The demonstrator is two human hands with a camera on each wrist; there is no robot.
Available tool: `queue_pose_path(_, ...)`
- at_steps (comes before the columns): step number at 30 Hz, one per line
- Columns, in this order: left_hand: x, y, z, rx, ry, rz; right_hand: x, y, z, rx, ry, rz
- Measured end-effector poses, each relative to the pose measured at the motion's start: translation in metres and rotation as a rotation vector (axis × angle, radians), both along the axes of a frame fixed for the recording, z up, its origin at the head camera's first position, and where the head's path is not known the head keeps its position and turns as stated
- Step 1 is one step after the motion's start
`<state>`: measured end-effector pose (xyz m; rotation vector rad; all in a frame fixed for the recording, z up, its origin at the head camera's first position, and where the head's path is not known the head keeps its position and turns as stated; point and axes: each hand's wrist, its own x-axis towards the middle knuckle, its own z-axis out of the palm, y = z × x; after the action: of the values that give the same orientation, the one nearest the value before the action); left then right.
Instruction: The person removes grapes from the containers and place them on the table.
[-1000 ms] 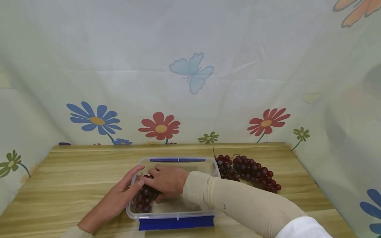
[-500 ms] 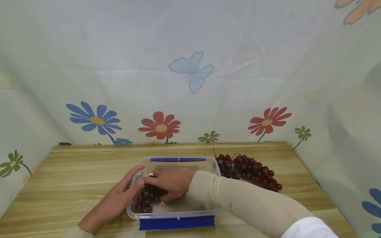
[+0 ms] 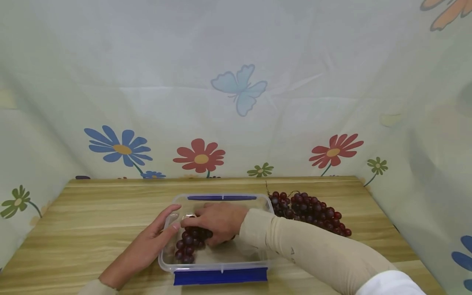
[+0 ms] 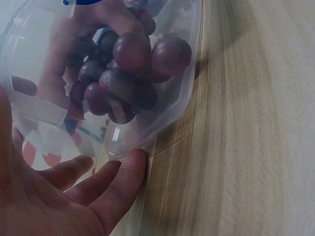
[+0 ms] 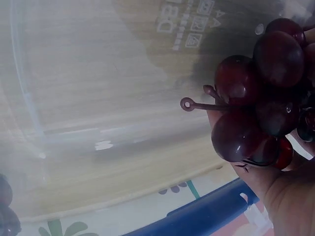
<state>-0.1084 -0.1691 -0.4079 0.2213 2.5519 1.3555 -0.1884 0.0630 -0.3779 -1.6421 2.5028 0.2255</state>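
A bunch of dark red grapes is inside a clear plastic container on the table. My right hand reaches into the container and holds this bunch from above. In the right wrist view the fingers curl round the grapes, and a short stem sticks out. At the container's left end, my left hand holds the wall, thumb over the rim and other fingers outside. The left wrist view shows those fingers touching the outside near the bottom corner, with grapes seen through the plastic.
Beyond the container's right end lie more grapes on the wood-grain table. Blue latch flaps hang open at the container's near side and stand along its far side. A flower-printed cloth encloses the back and sides.
The right hand has shifted a little to the right inside the container, and the held grapes have moved with it, away from the left wall. My left hand stays put.
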Motion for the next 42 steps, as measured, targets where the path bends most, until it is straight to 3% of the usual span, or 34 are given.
queue_pose_path(5,0.000,0.001,0.000,-0.001,-0.012,0.008,0.001,0.002,-0.001,0.014,0.016,0.012)
queue_pose_path(12,0.000,0.001,0.001,0.001,-0.021,0.013,0.010,0.003,-0.004,0.040,0.161,0.095)
queue_pose_path(20,0.000,0.001,0.001,-0.010,-0.028,0.007,0.017,0.003,-0.002,0.074,0.248,0.151)
queue_pose_path(27,0.000,0.002,0.002,-0.012,-0.031,0.015,0.019,0.001,0.001,0.122,0.270,0.167)
queue_pose_path(36,0.000,0.001,0.003,-0.003,-0.029,0.005,0.021,-0.003,0.002,0.152,0.237,0.209)
queue_pose_path(42,0.000,0.001,0.001,0.002,-0.012,0.001,0.022,-0.004,-0.001,0.156,0.293,0.217)
